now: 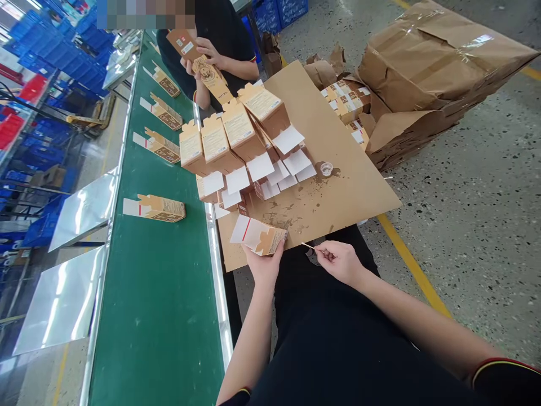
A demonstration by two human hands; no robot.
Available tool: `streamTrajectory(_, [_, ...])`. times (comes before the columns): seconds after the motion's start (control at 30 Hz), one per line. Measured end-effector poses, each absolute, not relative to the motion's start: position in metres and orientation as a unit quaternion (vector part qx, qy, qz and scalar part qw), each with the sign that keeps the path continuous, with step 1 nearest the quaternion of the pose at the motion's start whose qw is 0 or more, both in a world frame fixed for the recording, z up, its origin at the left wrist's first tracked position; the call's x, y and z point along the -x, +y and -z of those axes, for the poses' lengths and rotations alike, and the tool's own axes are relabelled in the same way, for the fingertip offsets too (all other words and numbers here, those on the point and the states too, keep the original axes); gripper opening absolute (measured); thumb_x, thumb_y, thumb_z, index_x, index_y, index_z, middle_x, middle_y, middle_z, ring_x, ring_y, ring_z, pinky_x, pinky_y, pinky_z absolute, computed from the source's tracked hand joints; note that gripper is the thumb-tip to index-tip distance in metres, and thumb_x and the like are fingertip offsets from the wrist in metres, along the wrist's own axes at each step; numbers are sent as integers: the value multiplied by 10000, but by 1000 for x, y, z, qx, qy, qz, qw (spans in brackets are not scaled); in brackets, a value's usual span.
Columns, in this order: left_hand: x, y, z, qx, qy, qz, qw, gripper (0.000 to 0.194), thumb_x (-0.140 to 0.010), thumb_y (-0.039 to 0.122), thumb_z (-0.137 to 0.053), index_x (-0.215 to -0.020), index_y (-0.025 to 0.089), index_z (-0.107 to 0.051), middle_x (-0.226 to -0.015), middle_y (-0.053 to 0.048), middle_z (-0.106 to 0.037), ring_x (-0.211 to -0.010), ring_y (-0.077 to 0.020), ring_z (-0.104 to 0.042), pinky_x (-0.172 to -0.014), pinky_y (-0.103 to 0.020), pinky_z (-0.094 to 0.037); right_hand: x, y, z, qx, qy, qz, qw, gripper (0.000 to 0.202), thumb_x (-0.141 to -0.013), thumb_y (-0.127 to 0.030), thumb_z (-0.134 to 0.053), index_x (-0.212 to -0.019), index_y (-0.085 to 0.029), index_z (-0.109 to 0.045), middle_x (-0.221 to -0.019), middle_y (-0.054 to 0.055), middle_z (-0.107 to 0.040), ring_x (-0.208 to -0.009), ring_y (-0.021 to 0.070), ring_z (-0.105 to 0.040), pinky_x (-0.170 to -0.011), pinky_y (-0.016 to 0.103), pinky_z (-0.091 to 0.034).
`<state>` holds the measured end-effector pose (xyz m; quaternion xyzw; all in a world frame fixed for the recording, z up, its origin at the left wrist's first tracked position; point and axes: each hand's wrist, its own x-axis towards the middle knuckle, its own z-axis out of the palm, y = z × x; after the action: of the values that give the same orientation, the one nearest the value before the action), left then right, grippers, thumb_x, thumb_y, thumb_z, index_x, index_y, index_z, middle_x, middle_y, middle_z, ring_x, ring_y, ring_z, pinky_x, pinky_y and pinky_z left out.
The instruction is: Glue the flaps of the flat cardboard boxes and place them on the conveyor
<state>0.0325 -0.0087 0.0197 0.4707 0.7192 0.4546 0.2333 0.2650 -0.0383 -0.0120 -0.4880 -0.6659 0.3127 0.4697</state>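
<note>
My left hand grips a small printed carton over the near edge of the cardboard sheet. The carton's white flap is out and carries a red strip. Between the pinched fingers of my right hand is a thin cotton swab, its white tip pointing toward the carton but apart from it. Stacked cartons with open white flaps stand just beyond, on the cardboard sheet. To their right sits a small clear cap in a wet patch.
A green conveyor belt runs along the left, bearing several cartons lying down. Across from me a co-worker holds a carton in both hands. A large paper-wrapped bundle stands at the right, with more folded cartons beside it.
</note>
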Motion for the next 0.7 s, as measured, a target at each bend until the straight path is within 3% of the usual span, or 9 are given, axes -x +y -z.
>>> streamTrajectory(0.2, [-40, -8, -20, -500, 761, -385, 154, 835, -721, 402, -991, -1399, 242, -531, -1322, -179, -778, -1345, -403, -764, -1075, -512, -653, -269, -41, 7, 504, -646, -303, 487, 217, -1014, -154, -650, -822, -228, -716, -657, -17, -645, -525, 117, -545, -531, 246, -474])
streamTrajectory(0.4, [-36, -5, -16, -481, 754, -399, 201, 781, -675, 415, -1012, -1315, 251, -595, -1249, -166, -777, -1314, -422, -768, -1074, -518, -645, -269, -39, -2, 494, -656, -324, 469, 209, -1023, -195, -648, -836, -223, -737, -639, -11, -645, -512, 124, -549, -525, 252, -488])
streamTrajectory(0.47, [-13, -7, -20, -469, 749, -418, 212, 809, -627, 427, -1051, -1290, 269, -615, -1237, -151, -781, -1282, -418, -780, -1093, -535, -642, -270, -39, -4, 493, -658, -328, 465, 206, -1029, -219, -651, -850, -224, -753, -645, -6, -658, -511, 128, -554, -523, 259, -498])
streamTrajectory(0.57, [53, -16, -32, -396, 790, -448, 140, 917, -550, 460, -1094, -1287, 286, -579, -1221, -130, -779, -1237, -429, -786, -1129, -639, -621, -277, -37, -5, 502, -645, -325, 476, 224, -1039, -258, -653, -854, -230, -777, -649, 6, -674, -509, 140, -565, -509, 269, -507])
streamTrajectory(0.7, [154, -23, -48, -285, 802, -524, 41, 1011, -505, 425, -1097, -1283, 284, -468, -1376, -151, -717, -1356, -430, -738, -1191, -668, -582, -284, -30, -5, 509, -630, -314, 496, 241, -1035, -281, -669, -835, -235, -795, -632, 8, -668, -505, 147, -578, -495, 268, -518])
